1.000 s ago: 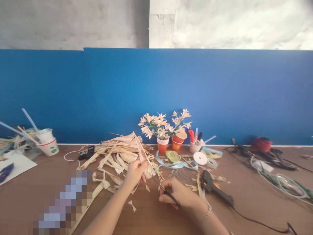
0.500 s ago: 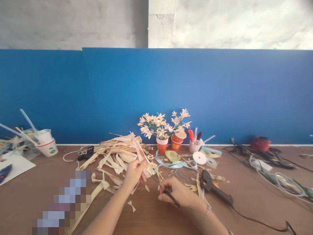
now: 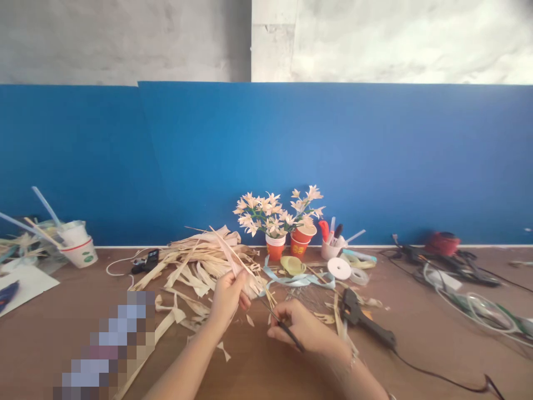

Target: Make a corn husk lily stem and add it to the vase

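Note:
My left hand (image 3: 228,297) pinches a pale dried corn husk (image 3: 230,248), whose pointed end rises up and to the left. In my right hand (image 3: 293,328) is a pair of dark scissors (image 3: 287,332), with the thin blades pointing toward the lower right edge of the husk. Whether the blades touch it I cannot tell. Small cut husk scraps (image 3: 224,351) lie on the table below my hands. Behind my left hand spreads a heap of dried husks (image 3: 200,272).
Husk-coloured flowers (image 3: 270,211) stand in orange paper cups (image 3: 275,250) at the back. A black glue gun (image 3: 366,319) lies to the right, its cord running forward. Nearby are a white spool (image 3: 339,269) and blue ribbon (image 3: 300,280). White cups (image 3: 80,253) stand left; cables (image 3: 487,311) sprawl right.
The tip of the husk has swung to the left and down slightly as my left hand turns it. My right hand with the scissors has barely moved.

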{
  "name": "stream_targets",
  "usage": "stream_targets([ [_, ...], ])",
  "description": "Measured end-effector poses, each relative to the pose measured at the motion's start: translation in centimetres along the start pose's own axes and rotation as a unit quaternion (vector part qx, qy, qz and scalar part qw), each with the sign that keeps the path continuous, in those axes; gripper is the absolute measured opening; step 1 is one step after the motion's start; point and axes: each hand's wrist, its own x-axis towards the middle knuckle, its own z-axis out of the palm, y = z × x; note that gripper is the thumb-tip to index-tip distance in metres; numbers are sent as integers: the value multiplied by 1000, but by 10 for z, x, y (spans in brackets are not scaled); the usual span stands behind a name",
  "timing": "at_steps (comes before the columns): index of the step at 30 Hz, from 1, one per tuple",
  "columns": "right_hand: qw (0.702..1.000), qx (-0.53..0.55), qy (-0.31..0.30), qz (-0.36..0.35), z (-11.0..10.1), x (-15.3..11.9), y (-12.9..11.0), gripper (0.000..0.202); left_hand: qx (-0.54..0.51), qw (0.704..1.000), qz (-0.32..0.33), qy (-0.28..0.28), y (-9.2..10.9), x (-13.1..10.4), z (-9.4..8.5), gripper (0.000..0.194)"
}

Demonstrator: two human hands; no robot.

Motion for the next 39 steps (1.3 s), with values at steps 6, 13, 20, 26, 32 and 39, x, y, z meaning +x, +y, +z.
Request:
stream_targets([
  [6,1000,5,6,8,0,0,0,13,-24,999,13,16,-5,-1,1,36],
  [13,998,52,-18,36,4,1,4,13,-1,1000,14,-23,-3,-2,2,32],
  [20,999,42,-20,26,3,-1,-1,12,15,999,21,-47,-1,-2,0,35],
  [26,1000,6,11,6,4,-1,-4,11,9,999,25,-35,-4,-1,0,35],
  [32,1000,-7,8,2,3,0,-3,12,-5,999,31,-28,-9,0,1,37],
  [39,1000,-4,3,10,4,0,-3,13,23,999,23,-40,-5,0,-1,34],
])
